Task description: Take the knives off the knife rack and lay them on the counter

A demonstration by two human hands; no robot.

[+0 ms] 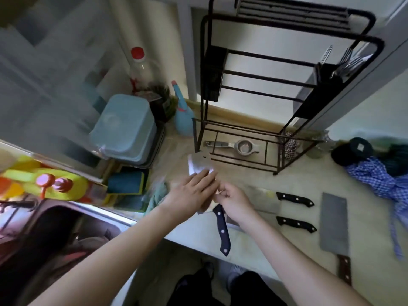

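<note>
While lowering cleaver (199,167) onto surface (287,180) beside three knives already laid: left grip (192,191) flat on blade, right grip (231,198) closed near bolster, handle overhanging edge — slip or cut risk.

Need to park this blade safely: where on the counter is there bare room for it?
Free: the strip between the rack base and the two black-handled knives, running toward the checked cloth. Also bare between those handles and the big cleaver. Crowded: left of both hands, with sponges and tubs beside the sink.
</note>
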